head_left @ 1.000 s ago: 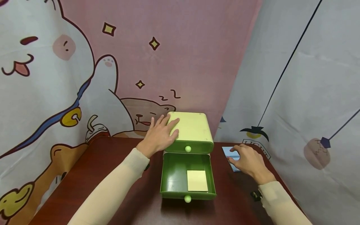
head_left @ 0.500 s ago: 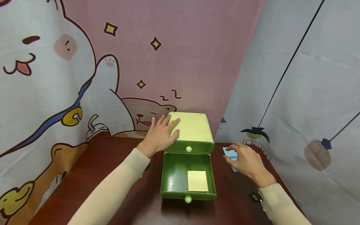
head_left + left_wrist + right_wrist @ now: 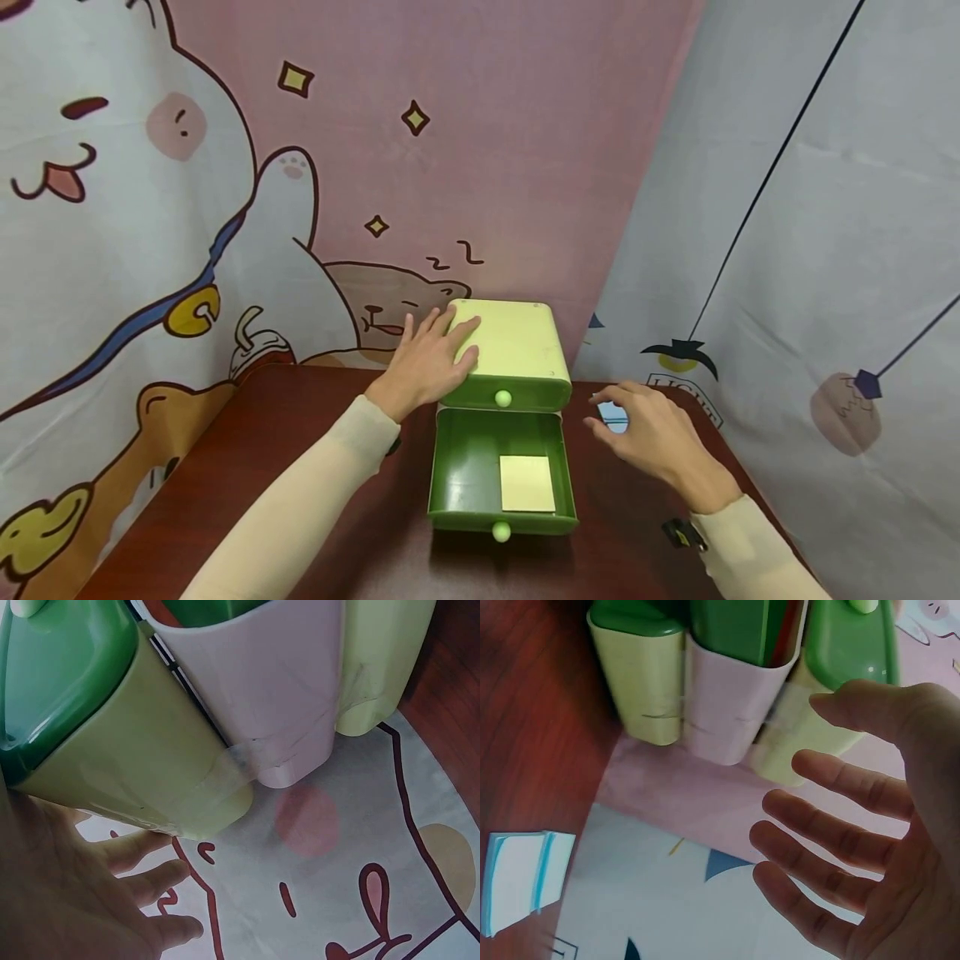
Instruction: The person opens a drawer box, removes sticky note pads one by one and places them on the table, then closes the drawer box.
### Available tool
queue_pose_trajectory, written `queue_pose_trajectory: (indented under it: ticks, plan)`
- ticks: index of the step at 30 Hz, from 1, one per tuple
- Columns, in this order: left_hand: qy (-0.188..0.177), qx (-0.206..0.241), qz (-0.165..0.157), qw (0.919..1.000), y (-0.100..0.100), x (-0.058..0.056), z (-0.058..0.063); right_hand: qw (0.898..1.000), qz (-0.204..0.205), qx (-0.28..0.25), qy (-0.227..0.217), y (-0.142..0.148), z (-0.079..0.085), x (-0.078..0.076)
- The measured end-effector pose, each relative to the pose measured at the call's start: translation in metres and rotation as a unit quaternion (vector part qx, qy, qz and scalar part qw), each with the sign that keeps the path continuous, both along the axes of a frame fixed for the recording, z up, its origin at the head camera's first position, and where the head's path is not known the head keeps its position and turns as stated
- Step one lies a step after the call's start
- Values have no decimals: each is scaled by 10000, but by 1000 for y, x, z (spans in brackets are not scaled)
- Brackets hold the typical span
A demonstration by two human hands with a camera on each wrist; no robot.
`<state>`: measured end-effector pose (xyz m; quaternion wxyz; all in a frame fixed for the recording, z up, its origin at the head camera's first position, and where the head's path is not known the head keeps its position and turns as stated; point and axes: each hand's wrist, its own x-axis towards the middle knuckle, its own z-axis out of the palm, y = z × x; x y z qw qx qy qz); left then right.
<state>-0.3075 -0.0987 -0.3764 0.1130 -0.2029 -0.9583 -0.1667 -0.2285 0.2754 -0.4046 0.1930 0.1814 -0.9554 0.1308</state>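
A small desk drawer cabinet point(image 3: 517, 337) has a pale yellow top and green drawers with round knobs. Its upper drawer is closed, while the drawer point(image 3: 465, 522) below is pulled out. A pale yellow square note pad point(image 3: 527, 483) lies in that drawer, toward the right. My left hand point(image 3: 423, 362) rests on the top's left edge, fingers spread. To the right of the cabinet, my right hand point(image 3: 660, 429) hovers with thumb and fingers apart, holding nothing. Partly behind it in the head view, a light blue and white pad point(image 3: 517, 877) lies on the table.
The dark red wooden table point(image 3: 300, 467) meets a cartoon-printed cloth point(image 3: 487, 150) at the back and sides. In the right wrist view, the cabinet's pink middle tier point(image 3: 727, 712) sits between two yellow ones. A dark device point(image 3: 681, 533) is at the right wrist.
My right hand has shifted a little to the left, toward the cabinet, and covers more of the blue pad's lower part. My left hand and the drawers stay put.
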Motion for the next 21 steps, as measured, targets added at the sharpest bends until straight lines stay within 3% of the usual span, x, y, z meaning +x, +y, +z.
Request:
queue_pose_trajectory:
  ticks: [11,21]
  plan:
    - [15,-35,7,10000,0,0,0,9994,268,134,-186,-15,17,13]
    - [22,-28,-4,10000,1,-1,-1,9954,796,421,-326,-27,28,21]
